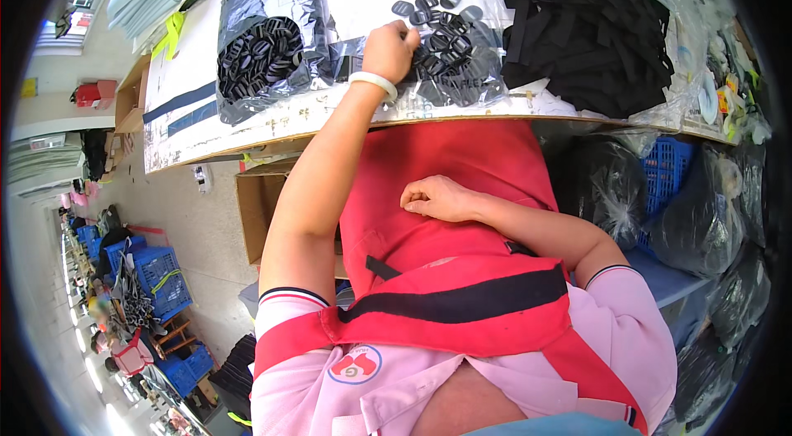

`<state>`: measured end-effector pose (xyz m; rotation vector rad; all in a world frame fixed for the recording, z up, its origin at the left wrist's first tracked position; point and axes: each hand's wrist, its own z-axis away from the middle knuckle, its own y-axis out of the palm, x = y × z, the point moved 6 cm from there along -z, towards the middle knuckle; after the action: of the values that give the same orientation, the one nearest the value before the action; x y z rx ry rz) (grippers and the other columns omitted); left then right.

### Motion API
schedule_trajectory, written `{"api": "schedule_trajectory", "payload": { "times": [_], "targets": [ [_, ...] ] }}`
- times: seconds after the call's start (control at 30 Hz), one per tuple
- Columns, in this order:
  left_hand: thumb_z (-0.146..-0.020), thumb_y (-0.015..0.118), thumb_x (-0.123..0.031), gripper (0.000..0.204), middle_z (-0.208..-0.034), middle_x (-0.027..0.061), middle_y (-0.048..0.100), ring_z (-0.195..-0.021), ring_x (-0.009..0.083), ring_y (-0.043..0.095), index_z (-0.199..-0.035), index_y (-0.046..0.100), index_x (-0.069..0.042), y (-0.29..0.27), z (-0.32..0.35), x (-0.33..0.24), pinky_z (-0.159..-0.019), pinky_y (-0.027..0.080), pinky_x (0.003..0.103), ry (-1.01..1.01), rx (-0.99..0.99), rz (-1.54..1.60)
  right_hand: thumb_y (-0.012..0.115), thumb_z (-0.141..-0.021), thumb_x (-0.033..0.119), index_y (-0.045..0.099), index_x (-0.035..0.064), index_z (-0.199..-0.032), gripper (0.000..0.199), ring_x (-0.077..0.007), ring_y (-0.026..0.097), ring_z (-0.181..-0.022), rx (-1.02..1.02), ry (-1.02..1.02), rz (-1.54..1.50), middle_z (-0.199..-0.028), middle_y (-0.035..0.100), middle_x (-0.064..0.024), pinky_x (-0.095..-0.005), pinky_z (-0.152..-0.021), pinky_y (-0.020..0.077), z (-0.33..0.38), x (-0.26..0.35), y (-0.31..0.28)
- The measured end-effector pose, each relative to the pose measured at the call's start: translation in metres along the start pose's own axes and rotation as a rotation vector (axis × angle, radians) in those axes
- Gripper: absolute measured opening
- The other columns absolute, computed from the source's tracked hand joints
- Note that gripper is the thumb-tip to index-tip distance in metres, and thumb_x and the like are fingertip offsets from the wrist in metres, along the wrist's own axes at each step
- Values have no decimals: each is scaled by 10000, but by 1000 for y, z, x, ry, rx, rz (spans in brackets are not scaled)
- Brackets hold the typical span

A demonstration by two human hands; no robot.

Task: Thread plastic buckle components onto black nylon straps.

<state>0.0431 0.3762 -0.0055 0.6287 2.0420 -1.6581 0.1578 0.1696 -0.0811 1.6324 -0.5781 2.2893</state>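
Observation:
On the worktable, my left hand [392,51], with a pale bracelet at the wrist, reaches to the edge of a loose pile of black plastic buckles [450,44]. Its fingers are closed at the buckles; what is between them is hidden. The pile lies on a clear printed plastic bag [470,89]. Over the red apron [462,147] on my lap rests my right hand [437,197], its fingers curled together and the palm hidden. Left of the pile, a clear bag holds many more black buckles [260,61].
Short black strap pieces [586,40] are heaped in clear plastic at the right of the table. Dark strips [194,110] lie at the left end. Beneath are a cardboard box [256,213], a blue crate [664,176] and filled plastic bags [697,213]. More blue crates [161,275] stand on the floor.

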Motion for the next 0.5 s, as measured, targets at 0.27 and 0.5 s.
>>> {"api": "schedule_trajectory", "payload": {
  "times": [0.27,0.5],
  "targets": [
    [-1001,505,-234,277,-693,54,457,-500,97,406,-810,518,-32,-30,35,-18,-367,265,216,-623,390,2059,595,-909,79,658,15,-1009,134,-104,610,-735,-288,-64,-269,-804,661,-50,-275,-672,498,18,29,-38],
    [-989,524,-309,295,-877,119,584,-645,189,552,-960,566,-18,-3,180,-52,-432,450,251,-936,523,2450,578,-939,15,604,2,-1081,145,-76,647,-801,-536,-318,-512,-916,676,-37,-204,-683,491,53,102,-70]
  ]
}}
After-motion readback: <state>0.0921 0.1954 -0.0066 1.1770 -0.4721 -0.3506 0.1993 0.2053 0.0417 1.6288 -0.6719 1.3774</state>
